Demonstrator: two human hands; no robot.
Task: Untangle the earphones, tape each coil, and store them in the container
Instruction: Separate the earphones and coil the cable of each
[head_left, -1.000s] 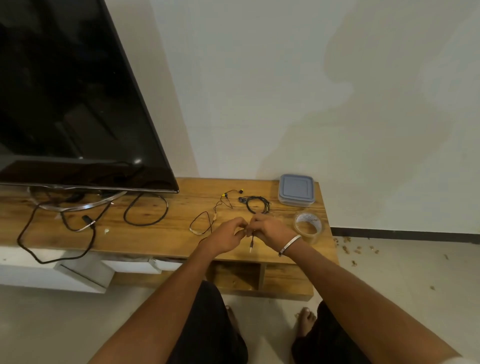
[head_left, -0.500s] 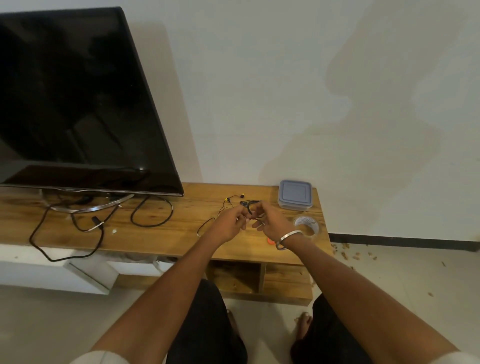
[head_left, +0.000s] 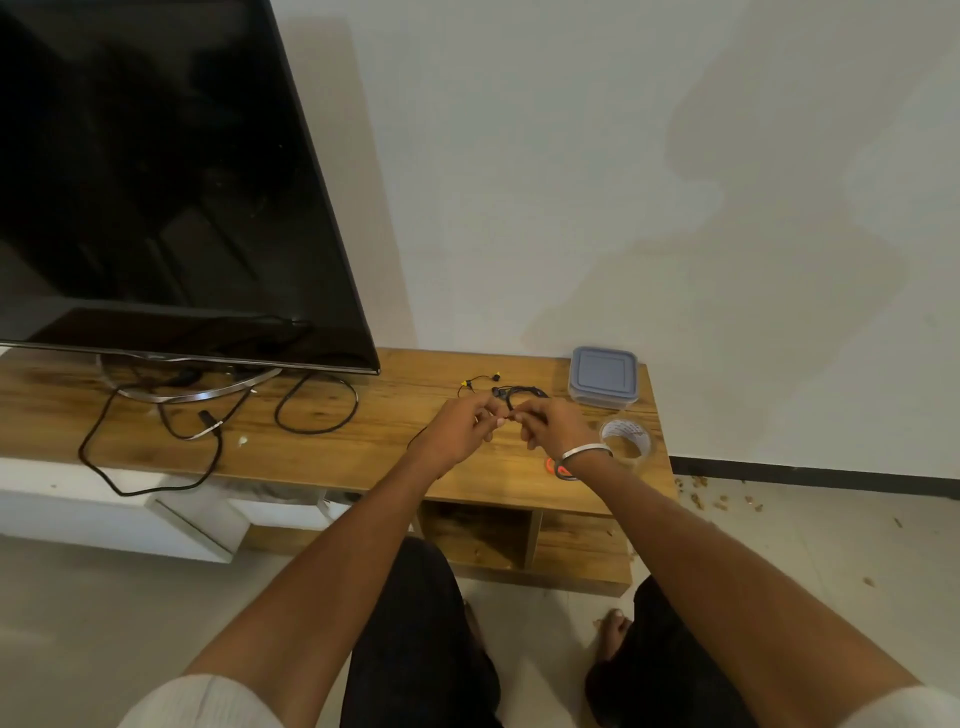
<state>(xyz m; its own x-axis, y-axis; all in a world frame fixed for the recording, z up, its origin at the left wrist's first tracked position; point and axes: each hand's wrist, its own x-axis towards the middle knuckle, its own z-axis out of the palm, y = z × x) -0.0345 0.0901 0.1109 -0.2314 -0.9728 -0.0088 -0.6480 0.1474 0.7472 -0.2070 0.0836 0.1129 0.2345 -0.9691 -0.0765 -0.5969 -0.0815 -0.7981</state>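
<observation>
My left hand (head_left: 460, 428) and my right hand (head_left: 553, 428) meet over the wooden TV stand (head_left: 332, 452), both pinching a thin black earphone cable (head_left: 506, 415) between fingertips. A coiled black earphone (head_left: 524, 392) lies just behind the hands. Yellow-tipped earbuds (head_left: 478, 382) on a thin wire rest further back left. A grey-blue lidded container (head_left: 603, 375) stands shut at the back right corner. A clear tape roll (head_left: 626, 441) lies right of my right wrist, which wears a silver bangle.
A large dark TV (head_left: 156, 208) on a metal stand fills the left. Black power cables (head_left: 311, 415) loop across the wood under it. An orange object (head_left: 558, 470) peeks from under my right wrist. Debris (head_left: 717, 499) litters the floor at right.
Both hands moved from the near edge of the stand toward the back with the cable; the dangling plug seen a second ago no longer shows. The camera tilted, and an orange object appeared.
</observation>
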